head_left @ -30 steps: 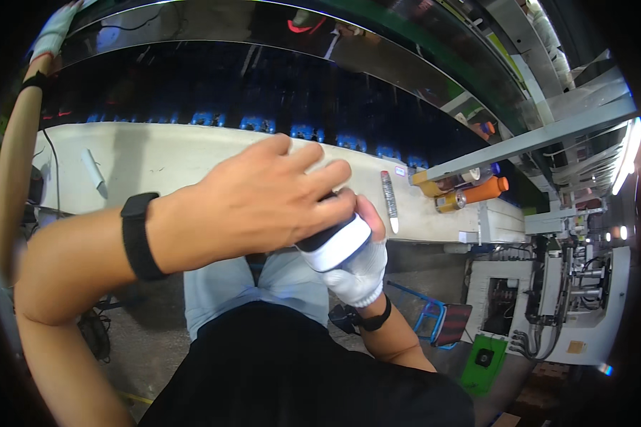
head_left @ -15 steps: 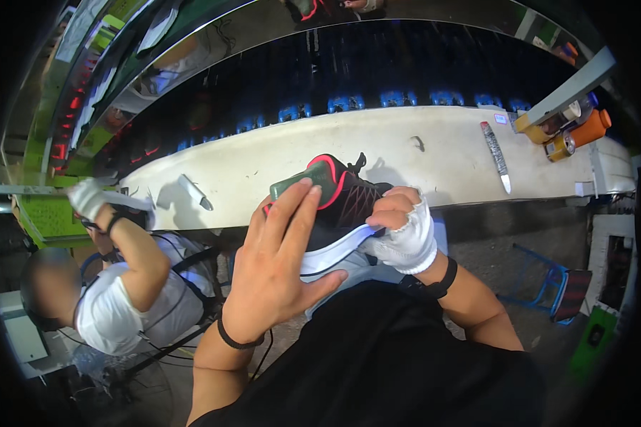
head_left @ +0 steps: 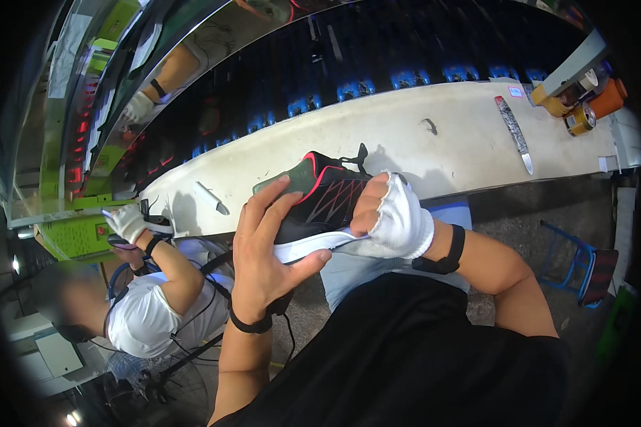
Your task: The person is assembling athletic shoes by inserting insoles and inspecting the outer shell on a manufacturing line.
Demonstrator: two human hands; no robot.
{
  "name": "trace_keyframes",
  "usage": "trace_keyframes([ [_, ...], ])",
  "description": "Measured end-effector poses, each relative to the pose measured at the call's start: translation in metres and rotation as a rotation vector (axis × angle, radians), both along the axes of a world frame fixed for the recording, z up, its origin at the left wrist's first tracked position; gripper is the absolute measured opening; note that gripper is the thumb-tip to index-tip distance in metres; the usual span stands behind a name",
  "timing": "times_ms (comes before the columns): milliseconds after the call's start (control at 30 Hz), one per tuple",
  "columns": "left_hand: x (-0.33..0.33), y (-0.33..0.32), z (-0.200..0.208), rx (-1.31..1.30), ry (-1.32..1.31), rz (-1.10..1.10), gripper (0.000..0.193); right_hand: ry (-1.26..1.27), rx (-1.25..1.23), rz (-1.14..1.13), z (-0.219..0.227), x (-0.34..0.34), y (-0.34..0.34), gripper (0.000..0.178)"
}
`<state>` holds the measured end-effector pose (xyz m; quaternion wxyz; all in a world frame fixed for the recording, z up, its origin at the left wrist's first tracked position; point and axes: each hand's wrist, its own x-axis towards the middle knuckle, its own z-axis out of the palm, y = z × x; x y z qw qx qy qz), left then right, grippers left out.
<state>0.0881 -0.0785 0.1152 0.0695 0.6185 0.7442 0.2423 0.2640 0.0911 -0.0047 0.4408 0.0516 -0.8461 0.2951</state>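
Observation:
A black sneaker [head_left: 320, 206] with pink-red trim, crossed lines on its side and a white sole [head_left: 310, 247] lies on its side in front of me, over the table's near edge. A dark green shoe last [head_left: 292, 179] fills its opening. My bare left hand [head_left: 263, 245] holds the heel end, fingers over the last and upper, thumb along the sole. My right hand [head_left: 392, 217], in a white fingerless glove, is closed around the toe end, its fingers curled at the sole's edge. The toe is hidden under that hand. Black laces [head_left: 356, 155] stick out at the far side.
A white worktable [head_left: 406, 142] carries a wrapped-handle knife [head_left: 514, 135], a small scrap [head_left: 429, 126] and a white-handled tool [head_left: 210, 198]. Cans [head_left: 580, 119] stand at right. Beyond runs a dark roller conveyor [head_left: 299, 71]. A co-worker [head_left: 149, 309] sits left; a blue stool [head_left: 573, 263] stands right.
My right hand has shifted down and left along the sole, pressing nearer the sneaker's middle. The view has turned slightly. The co-worker's gloved hand has come lower.

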Motion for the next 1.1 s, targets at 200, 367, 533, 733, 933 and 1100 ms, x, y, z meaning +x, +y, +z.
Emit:
trace_keyframes([
  [200,0.015,-0.002,0.004,0.019,0.109,-0.034,0.074,-0.186,-0.309,-0.137,0.015,0.011,0.0,0.095],
  [367,0.037,-0.008,0.019,0.02,0.203,-0.074,0.07,-0.68,-0.481,0.063,0.021,0.015,0.02,0.144],
  [533,0.041,-0.011,0.019,0.038,0.268,-0.114,0.075,-0.59,-0.717,0.029,0.026,0.022,0.013,0.085],
  [733,0.052,-0.003,0.008,0.23,0.052,-0.109,0.106,-0.086,-0.977,-0.14,-0.021,0.038,0.005,0.045],
  [933,0.012,0.004,-0.031,0.528,-0.568,-0.183,0.078,0.213,-0.49,-0.162,0.041,0.084,-0.02,0.119],
  [1100,-0.036,0.048,-0.108,0.295,-0.28,0.154,0.053,0.206,-1.007,-0.527,0.02,0.113,-0.024,0.075],
])
